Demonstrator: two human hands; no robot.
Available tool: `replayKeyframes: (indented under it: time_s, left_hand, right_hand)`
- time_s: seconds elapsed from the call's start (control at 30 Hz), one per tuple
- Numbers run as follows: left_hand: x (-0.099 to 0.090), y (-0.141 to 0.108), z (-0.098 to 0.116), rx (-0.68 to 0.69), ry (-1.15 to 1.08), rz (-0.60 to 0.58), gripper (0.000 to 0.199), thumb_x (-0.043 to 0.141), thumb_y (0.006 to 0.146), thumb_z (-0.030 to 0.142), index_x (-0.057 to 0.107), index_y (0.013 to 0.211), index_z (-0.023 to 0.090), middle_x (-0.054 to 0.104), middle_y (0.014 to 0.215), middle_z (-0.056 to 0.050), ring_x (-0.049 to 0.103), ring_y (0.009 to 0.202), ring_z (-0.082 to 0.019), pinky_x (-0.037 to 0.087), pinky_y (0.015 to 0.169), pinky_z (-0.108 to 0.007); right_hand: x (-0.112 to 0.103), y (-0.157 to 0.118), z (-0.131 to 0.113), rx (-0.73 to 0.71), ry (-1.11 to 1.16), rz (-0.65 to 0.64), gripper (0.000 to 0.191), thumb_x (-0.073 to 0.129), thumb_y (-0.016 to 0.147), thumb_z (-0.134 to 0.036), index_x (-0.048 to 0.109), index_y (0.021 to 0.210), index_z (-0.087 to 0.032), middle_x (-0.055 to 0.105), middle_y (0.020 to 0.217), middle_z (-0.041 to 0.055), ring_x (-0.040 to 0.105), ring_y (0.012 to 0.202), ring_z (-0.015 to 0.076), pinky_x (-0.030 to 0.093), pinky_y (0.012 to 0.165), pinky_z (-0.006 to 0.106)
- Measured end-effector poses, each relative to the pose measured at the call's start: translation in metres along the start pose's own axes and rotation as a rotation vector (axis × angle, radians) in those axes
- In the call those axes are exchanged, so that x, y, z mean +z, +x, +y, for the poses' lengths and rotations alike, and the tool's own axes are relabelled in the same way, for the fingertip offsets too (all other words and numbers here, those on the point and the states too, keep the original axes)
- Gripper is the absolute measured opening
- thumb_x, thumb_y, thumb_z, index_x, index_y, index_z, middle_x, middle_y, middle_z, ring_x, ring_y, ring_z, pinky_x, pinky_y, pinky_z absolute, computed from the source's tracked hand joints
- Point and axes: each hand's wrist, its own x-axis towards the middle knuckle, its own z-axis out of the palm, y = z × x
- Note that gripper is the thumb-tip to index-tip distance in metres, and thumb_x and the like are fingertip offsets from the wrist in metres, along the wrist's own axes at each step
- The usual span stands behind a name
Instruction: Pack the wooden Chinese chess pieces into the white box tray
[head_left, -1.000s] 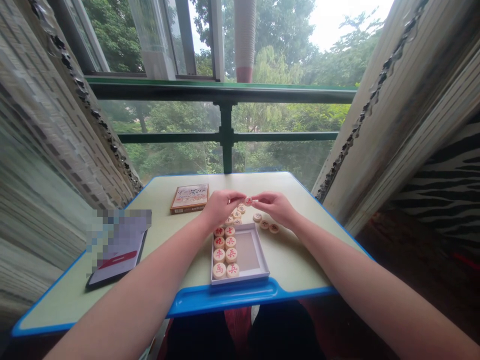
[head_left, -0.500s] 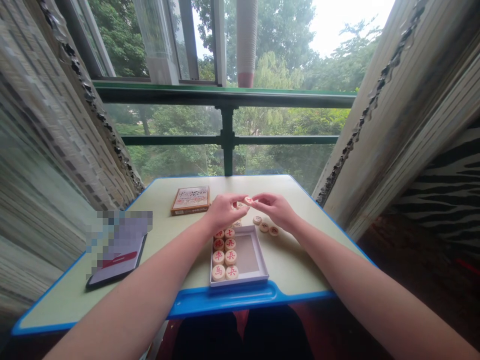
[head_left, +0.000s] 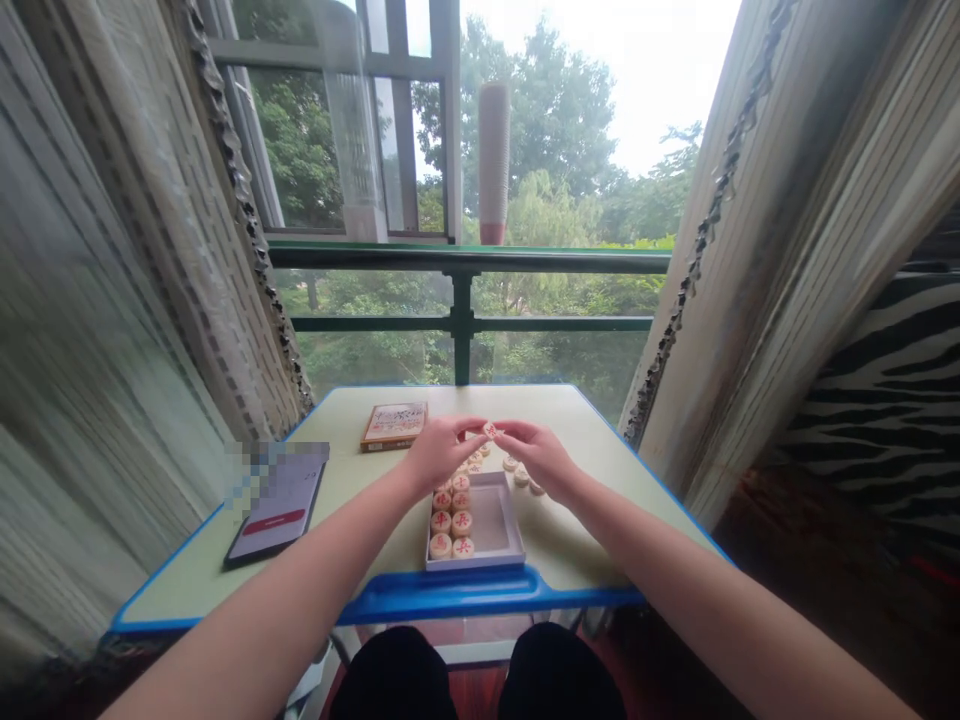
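Between the fingertips of my left hand [head_left: 441, 448] and my right hand [head_left: 541, 458], a round wooden Chinese chess piece [head_left: 490, 430] with a red character is pinched. It is raised above the table, past the far edge of a shallow white box [head_left: 492, 522]. Two columns of red-marked pieces [head_left: 463, 523] fill the box's left side, their far end partly covered by my left hand. Loose pieces [head_left: 475, 458] lie behind the box, partly hidden by my hands. A few more pieces [head_left: 521, 478] rest under and beside my right hand.
The pale table [head_left: 592, 540] has a blue rim. A brown-edged box lid [head_left: 394, 427] with printed Chinese lettering lies at the back left. A phone [head_left: 277, 515], partly blurred out, lies on the left. Curtains [head_left: 697, 250] hang at both sides, and a green railing [head_left: 463, 325] stands behind.
The view has tilted up and shifted, so the table appears lower in the picture. Both hands stay on the red-marked piece, my right fingers now closer around it.
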Motion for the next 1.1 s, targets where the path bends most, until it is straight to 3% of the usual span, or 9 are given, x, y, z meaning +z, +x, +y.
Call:
replayKeyframes:
  time_s: [0.2,0.33,0.47,0.6,0.9,1.1]
  left_hand:
    - [-0.01,-0.046,0.019,-0.047,0.011,0.08,0.023,0.061,0.077,0.035,0.068,0.092,0.02,0.07,0.086,-0.004,0.06,0.085,-0.019,0.047,0.078,-0.031]
    - [-0.007,-0.073,0.025,-0.07,-0.014,0.128,0.022,0.061,0.077,0.035,0.067,0.093,0.02,0.069,0.089,-0.005,0.059,0.087,-0.019,0.047,0.08,-0.032]
    - [-0.005,-0.09,0.029,-0.023,-0.042,0.099,0.023,0.06,0.078,0.035,0.067,0.095,0.021,0.069,0.096,-0.005,0.057,0.094,-0.019,0.044,0.087,-0.034]
    - [-0.005,-0.1,0.029,-0.002,-0.033,0.094,0.025,0.06,0.078,0.035,0.068,0.097,0.021,0.068,0.1,-0.005,0.055,0.1,-0.02,0.042,0.092,-0.035]
    - [-0.007,-0.125,0.018,0.044,0.217,0.109,0.031,0.061,0.072,0.024,0.066,0.103,0.023,0.064,0.105,-0.004,0.049,0.102,-0.022,0.036,0.095,-0.04]
    - [-0.005,-0.129,0.018,0.06,0.23,0.074,0.028,0.06,0.073,0.027,0.068,0.099,0.024,0.064,0.104,-0.004,0.048,0.102,-0.022,0.034,0.095,-0.04]
  right_hand:
    - [0.019,-0.037,-0.003,-0.131,-0.1,0.002,0.034,0.064,0.071,-0.038,0.065,0.096,-0.016,0.061,0.071,0.0014,0.052,0.063,0.0125,0.044,0.061,0.027]
    - [0.022,-0.062,-0.002,-0.268,-0.221,0.07,0.034,0.06,0.075,-0.04,0.063,0.1,-0.016,0.057,0.072,0.0023,0.049,0.062,0.0125,0.044,0.06,0.028]
    - [0.024,-0.079,-0.003,-0.439,-0.409,0.123,0.029,0.06,0.077,-0.037,0.065,0.099,-0.02,0.059,0.081,0.0052,0.054,0.076,0.0169,0.046,0.075,0.033]
    - [0.028,-0.084,-0.004,-0.511,-0.515,0.073,0.022,0.06,0.078,-0.036,0.067,0.095,-0.023,0.063,0.087,0.0065,0.055,0.088,0.02,0.041,0.087,0.038]
    - [0.035,-0.083,0.001,-0.57,-0.668,-0.045,0.016,0.064,0.074,-0.03,0.069,0.087,-0.021,0.064,0.082,0.006,0.055,0.083,0.0191,0.042,0.082,0.036]
    - [0.038,-0.081,0.005,-0.552,-0.725,-0.09,0.016,0.064,0.074,-0.031,0.071,0.086,-0.022,0.062,0.082,0.0062,0.054,0.083,0.0189,0.043,0.082,0.035]
